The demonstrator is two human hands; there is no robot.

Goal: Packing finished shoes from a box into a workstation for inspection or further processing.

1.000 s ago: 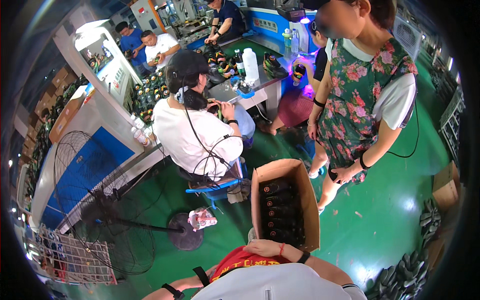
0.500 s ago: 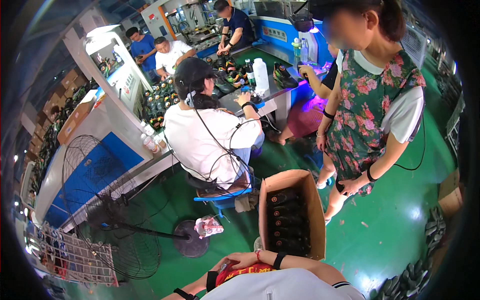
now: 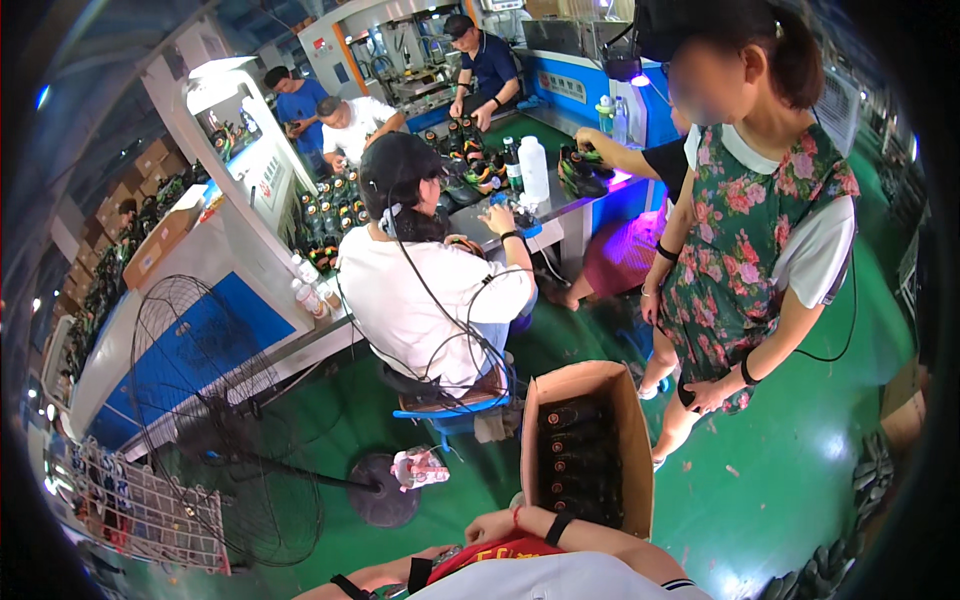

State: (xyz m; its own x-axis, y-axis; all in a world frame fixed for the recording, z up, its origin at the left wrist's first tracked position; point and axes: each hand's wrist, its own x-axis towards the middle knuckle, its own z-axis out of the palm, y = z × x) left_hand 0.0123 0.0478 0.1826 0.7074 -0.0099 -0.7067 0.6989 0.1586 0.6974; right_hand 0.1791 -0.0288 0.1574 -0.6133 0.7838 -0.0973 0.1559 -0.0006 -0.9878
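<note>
the right hand [image 3: 492, 527] rests on red cloth [image 3: 522, 548] near an open carton [image 3: 641, 470]

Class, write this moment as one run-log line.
right hand: at red cloth | left hand: can't be made out | cardboard box: open, dark shoes inside

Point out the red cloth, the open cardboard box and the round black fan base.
Red cloth [image 3: 512, 549]: head view, its visible middle.
Cardboard box [image 3: 636, 455]: head view, right inner wall.
Fan base [image 3: 390, 507]: head view, top surface.
</note>
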